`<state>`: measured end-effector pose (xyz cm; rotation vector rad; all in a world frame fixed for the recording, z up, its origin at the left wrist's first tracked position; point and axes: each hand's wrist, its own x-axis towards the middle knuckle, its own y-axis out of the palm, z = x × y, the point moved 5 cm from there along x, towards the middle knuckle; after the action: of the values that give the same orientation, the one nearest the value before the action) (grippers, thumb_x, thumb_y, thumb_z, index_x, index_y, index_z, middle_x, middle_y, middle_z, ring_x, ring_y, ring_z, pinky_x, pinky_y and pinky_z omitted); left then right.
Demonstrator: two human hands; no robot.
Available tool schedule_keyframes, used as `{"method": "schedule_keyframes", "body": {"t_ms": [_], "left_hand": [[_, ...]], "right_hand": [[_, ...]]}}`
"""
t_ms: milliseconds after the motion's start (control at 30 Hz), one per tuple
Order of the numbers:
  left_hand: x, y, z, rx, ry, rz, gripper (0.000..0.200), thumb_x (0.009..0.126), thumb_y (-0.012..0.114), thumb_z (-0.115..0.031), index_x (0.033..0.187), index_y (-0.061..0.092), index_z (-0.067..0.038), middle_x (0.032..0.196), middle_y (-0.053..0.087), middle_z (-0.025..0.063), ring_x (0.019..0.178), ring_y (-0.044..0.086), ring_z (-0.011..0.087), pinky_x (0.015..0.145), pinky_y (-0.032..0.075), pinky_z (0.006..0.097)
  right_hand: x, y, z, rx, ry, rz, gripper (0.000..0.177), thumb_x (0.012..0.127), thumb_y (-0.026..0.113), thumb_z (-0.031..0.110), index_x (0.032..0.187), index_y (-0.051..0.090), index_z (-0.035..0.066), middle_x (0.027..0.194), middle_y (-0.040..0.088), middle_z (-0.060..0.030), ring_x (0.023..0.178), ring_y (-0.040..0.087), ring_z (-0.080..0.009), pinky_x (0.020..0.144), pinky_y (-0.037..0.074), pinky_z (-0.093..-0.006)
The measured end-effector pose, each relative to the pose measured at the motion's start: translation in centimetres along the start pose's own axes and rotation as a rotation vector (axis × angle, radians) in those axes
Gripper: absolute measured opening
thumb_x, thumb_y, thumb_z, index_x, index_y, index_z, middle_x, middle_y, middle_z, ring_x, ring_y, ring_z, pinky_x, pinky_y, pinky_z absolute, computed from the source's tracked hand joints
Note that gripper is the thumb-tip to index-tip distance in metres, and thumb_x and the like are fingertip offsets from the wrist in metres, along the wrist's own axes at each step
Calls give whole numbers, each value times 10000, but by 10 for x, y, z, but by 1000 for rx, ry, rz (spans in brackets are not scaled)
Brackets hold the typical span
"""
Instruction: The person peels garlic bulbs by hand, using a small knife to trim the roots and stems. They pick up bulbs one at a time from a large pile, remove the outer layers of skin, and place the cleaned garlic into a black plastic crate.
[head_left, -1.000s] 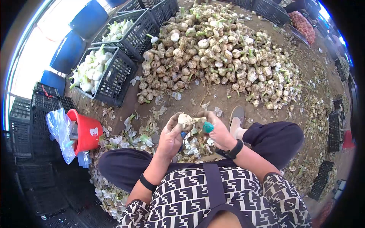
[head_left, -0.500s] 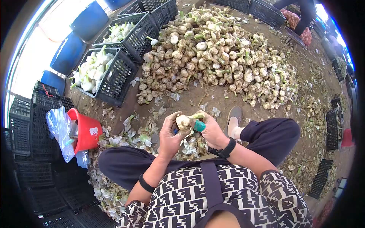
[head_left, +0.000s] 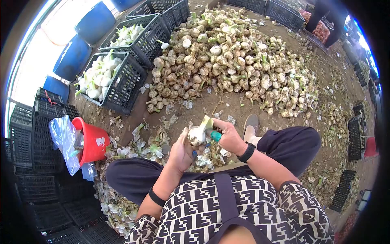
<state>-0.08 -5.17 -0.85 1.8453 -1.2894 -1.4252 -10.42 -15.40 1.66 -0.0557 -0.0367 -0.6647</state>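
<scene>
My left hand is wrapped round a garlic bulb in front of my lap. The bulb is whitish with dirty patches, and its thick pale green stem points up and to the right. On the right side, my right hand pinches the bulb's stem and outer skin; green tape covers its thumb. A bit of blue shows beneath the bulb by my left fingers. Beyond both hands lies a large heap of unpeeled, soil-marked garlic.
Black crates of cleaner white garlic stand at the left front. A red bucket with plastic bags is at my left. Loose skins litter the ground. Blue barrels line the left wall. Another person's legs are at the top right.
The bulb looks whiter, with its stem now tilted upward. My right hand has shifted slightly right, and my left hand has turned around the bulb. The other person's legs have moved.
</scene>
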Motion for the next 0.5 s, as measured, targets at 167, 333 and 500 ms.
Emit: {"method": "schedule_keyframes", "body": {"t_ms": [167, 333, 500], "left_hand": [[1, 1, -8, 448, 282, -246, 277, 931, 437, -262, 1110, 449, -51, 1004, 533, 96, 849, 558, 173, 678, 492, 303], [-11, 23, -15, 878, 461, -373, 310, 847, 484, -32, 1151, 423, -36, 1056, 533, 108, 907, 551, 182, 743, 482, 276], [-6, 2, -8, 463, 308, -252, 322, 932, 429, -312, 1112, 489, -52, 996, 569, 61, 821, 558, 151, 635, 462, 255]], "right_hand": [[-3, 2, -16, 214, 376, 12, 293, 870, 564, 169, 1074, 490, -27, 913, 582, -77, 812, 508, -95, 713, 442, -247], [-1, 4, -17, -237, 39, -169, 215, 770, 593, 97, 952, 517, 12, 862, 564, -163, 813, 550, -247, 744, 437, -349], [-5, 1, -4, -119, 32, -117, 386, 770, 527, 38, 1150, 493, -18, 1052, 583, -221, 986, 557, -301, 835, 430, -340]]}}
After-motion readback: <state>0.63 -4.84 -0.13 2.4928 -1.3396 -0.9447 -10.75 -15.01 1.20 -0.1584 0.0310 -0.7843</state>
